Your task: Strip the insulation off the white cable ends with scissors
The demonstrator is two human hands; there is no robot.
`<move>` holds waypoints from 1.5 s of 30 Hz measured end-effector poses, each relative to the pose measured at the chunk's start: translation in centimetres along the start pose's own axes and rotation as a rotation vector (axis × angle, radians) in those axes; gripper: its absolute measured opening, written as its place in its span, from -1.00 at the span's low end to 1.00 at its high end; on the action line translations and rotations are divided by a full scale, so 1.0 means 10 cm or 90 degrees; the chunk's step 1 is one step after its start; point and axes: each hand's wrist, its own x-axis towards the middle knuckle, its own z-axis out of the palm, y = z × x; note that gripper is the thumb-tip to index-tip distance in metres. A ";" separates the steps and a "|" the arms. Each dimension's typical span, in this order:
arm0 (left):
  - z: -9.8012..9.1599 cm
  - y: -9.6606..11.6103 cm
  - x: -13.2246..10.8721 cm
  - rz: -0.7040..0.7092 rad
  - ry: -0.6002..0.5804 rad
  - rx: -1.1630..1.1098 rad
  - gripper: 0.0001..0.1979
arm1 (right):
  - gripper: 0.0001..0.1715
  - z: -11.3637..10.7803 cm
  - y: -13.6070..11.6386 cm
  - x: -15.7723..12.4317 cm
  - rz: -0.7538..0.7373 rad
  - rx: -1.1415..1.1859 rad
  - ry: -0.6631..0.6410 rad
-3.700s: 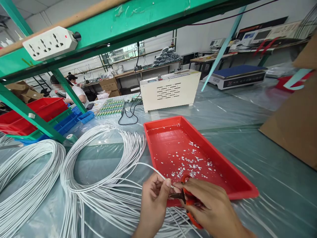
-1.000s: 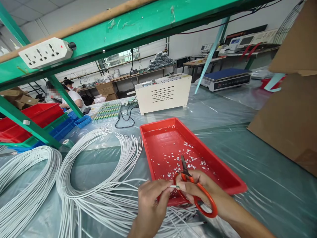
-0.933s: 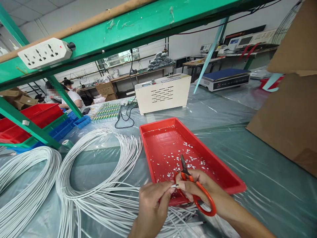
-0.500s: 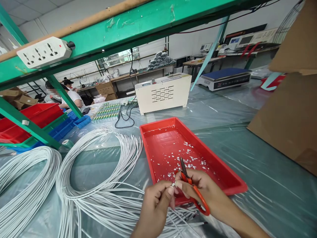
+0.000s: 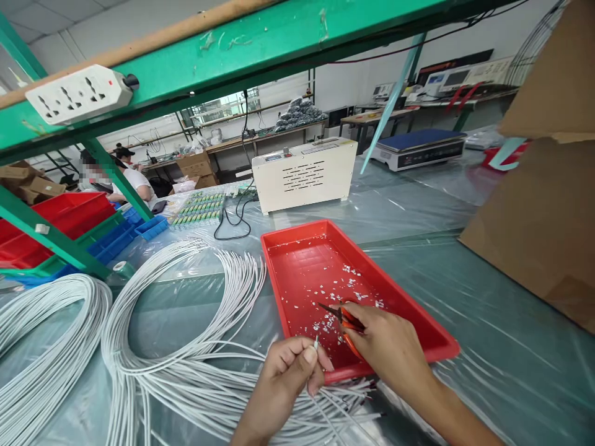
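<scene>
Between thumb and fingers, my left hand (image 5: 292, 375) pinches a white cable (image 5: 317, 342) close to its end, which points upward. My right hand (image 5: 388, 341) grips orange-handled scissors (image 5: 348, 321) over the tray, with the dark blades pointing left and apart from the cable end. Below both hands is a red tray (image 5: 274, 272) with small white and silvery scraps (image 5: 353, 285) scattered on its floor. A coiled bundle of white cables (image 5: 127, 328) lies to the left, its loose ends running under my left hand to the tray's near edge.
Another white cable coil (image 5: 56, 341) lies at far left. Behind the tray stands a cream metal box (image 5: 304, 176) with a black cord. A blue-topped scale (image 5: 416, 148) and a cardboard box (image 5: 539, 235) are on the right. A green shelf beam (image 5: 232, 56) crosses overhead. People sit at back left.
My right hand has drawn away from my left fingertips, and the scissors have swung from pointing up to pointing left. The cable end now stands exposed above my left thumb.
</scene>
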 end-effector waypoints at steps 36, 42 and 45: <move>0.03 0.00 -0.20 0.094 -0.131 0.486 -0.85 | -0.83 -0.25 -0.18 -0.12 0.090 0.615 0.005; 0.04 -0.15 -0.28 0.103 -0.263 0.521 -0.45 | -0.84 -0.21 -0.15 -0.16 0.051 0.580 -0.035; -0.03 -0.21 -0.37 0.124 -0.120 0.497 -0.63 | -0.83 -0.20 -0.14 -0.16 0.050 0.584 -0.033</move>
